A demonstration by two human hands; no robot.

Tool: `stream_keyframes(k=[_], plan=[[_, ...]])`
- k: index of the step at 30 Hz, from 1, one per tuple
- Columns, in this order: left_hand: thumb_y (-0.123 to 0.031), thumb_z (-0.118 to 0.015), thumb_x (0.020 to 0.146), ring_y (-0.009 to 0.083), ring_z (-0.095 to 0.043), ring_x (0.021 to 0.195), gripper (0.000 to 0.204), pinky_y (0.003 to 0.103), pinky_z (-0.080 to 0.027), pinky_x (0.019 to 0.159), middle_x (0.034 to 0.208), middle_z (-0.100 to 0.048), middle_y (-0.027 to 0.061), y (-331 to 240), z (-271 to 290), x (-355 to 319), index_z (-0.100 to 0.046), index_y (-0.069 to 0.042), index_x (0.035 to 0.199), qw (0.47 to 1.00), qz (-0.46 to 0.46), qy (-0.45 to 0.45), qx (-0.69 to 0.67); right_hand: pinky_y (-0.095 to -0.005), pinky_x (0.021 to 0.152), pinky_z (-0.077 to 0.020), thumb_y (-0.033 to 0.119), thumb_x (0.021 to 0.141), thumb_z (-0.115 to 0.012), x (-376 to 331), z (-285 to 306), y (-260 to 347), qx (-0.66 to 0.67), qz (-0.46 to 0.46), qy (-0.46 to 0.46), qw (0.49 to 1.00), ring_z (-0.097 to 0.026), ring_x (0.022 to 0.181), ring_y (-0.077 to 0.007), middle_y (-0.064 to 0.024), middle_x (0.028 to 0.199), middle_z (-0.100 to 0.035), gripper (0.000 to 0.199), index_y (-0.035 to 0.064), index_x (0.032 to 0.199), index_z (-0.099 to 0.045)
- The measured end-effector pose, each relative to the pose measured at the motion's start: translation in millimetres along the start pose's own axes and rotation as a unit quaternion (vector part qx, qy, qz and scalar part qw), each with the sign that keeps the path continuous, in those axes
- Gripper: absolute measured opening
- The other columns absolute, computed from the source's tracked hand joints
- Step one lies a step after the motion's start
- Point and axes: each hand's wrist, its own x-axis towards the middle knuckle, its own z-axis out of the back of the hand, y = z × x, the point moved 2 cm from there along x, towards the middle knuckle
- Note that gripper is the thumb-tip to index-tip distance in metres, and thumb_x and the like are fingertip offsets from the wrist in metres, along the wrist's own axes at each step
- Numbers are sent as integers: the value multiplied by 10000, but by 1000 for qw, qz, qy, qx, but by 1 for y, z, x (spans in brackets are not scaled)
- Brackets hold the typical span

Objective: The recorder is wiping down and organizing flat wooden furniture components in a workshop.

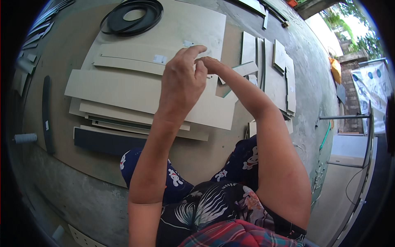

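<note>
My left hand (182, 80) is raised over a stack of cream panels, its fingers curled and the thumb beside the bent forefinger. Whatever it may hold is not visible. Close behind it is my right hand (209, 64), its fingers mostly hidden by the left. Below both hands lies a long cream panel (119, 90), on top of other boards. A narrower cream strip (127, 61) with a small white label (159, 59) lies just beyond it. To the right of my hands, a pale angled piece (238, 72) rests across the boards.
A coil of black edging band (152, 20) lies on a large panel at the far left. Stacked boards (273, 74) stand right of the pile. A dark strip (47, 111) and a white roll (25, 138) lie at left. A metal frame (368, 144) stands at right.
</note>
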Motion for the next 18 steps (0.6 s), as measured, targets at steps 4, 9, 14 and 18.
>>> stream_keyframes(k=[4, 9, 14, 18], plan=[[-60, -502, 871, 282, -623, 982, 290, 349, -482, 846, 1109, -623, 180, -4, -23, -10, -593, -4, 1141, 997, 26, 66, 33, -388, 865, -480, 258, 748, -645, -72, -10, -123, -61, -62, 3, 996, -628, 952, -322, -184, 1007, -660, 442, 55, 1140, -611], [-21, -540, 819, 346, -616, 813, 277, 396, -487, 742, 992, -615, 190, -24, -45, -24, -586, 2, 1091, 992, -13, 90, 89, -389, 882, -470, 259, 739, -637, -182, -30, -238, -75, -197, -2, 977, -586, 1024, -331, -173, 1078, -635, 371, 52, 1046, -661], [-31, -539, 839, 340, -592, 997, 292, 359, -450, 886, 1083, -613, 197, -38, -75, -35, -585, 5, 1126, 974, -24, 167, 149, -397, 873, -476, 253, 717, -636, -225, -65, -288, -44, -273, 15, 961, -592, 1006, -325, -156, 1002, -648, 358, 82, 1030, -664], [-25, -552, 826, 353, -584, 1004, 296, 358, -445, 898, 1087, -606, 201, -46, -89, -44, -582, 7, 1119, 960, -30, 195, 200, -415, 867, -482, 224, 722, -651, -185, -76, -268, -43, -226, -84, 970, -585, 1014, -315, -144, 1096, -605, 460, 109, 1163, -591]])
